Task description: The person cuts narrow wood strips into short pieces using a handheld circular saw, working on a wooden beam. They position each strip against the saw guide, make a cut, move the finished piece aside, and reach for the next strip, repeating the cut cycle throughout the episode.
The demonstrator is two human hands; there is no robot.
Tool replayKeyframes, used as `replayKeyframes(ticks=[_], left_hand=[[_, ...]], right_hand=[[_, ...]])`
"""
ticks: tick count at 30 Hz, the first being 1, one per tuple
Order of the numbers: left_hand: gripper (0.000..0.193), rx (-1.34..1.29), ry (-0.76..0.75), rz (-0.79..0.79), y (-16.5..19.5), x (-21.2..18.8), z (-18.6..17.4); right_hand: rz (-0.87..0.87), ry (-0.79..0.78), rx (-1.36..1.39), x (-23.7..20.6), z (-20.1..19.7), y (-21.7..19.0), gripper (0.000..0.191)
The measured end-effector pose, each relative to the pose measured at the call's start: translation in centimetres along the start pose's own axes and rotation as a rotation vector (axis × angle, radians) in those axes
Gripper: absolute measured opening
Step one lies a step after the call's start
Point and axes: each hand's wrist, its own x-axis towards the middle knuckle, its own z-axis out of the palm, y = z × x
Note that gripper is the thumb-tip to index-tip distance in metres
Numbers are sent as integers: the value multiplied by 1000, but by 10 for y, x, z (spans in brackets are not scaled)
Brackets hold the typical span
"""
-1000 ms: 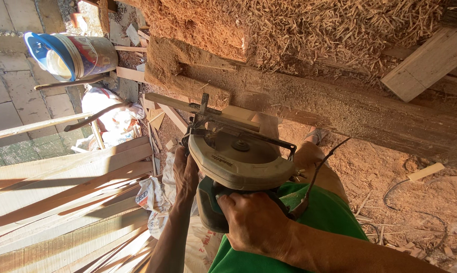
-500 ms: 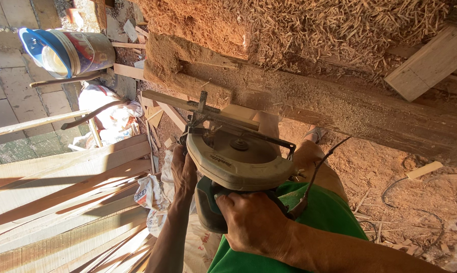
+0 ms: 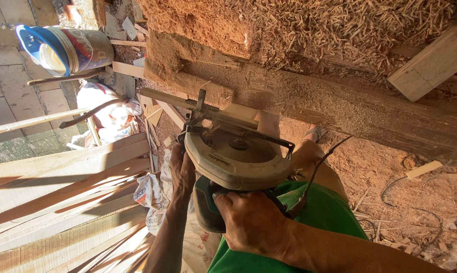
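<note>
A hand-held circular saw [image 3: 236,156] with a pale round blade guard rests on a narrow wooden strip [image 3: 188,103] in the middle of the view. My right hand [image 3: 251,222] grips the saw's dark rear handle. My left hand [image 3: 182,169] is closed on the saw's left side by the front of the guard. A black cord [image 3: 314,169] leaves the saw to the right. My green shirt [image 3: 299,227] and bare knee [image 3: 314,156] lie under the saw.
A long sawdust-covered timber beam [image 3: 340,106] crosses behind the saw, with a heap of shavings [image 3: 314,25] above. Stacked pale planks [image 3: 61,192] fill the lower left. A tipped blue-rimmed bucket [image 3: 64,48] lies at top left. A printed sack [image 3: 150,189] sits beside the planks.
The saw and both hands have shifted very slightly; the grip on it is the same. The view has drifted a little.
</note>
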Motion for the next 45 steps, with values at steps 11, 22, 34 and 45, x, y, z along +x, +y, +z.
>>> replayKeyframes(ticks=[11, 22, 34, 45], left_hand=[[48, 68, 18, 59, -17, 15, -10], [43, 173, 56, -48, -34, 35, -34], [41, -30, 183, 136, 31, 60, -126], [33, -246, 300, 138, 52, -71, -75]], right_hand=[[-1, -12, -13, 9, 4, -1, 31], [19, -33, -2, 31, 9, -5, 26], [-165, 90, 45, 106, 35, -23, 20], [-247, -27, -46, -6, 3, -28, 57]])
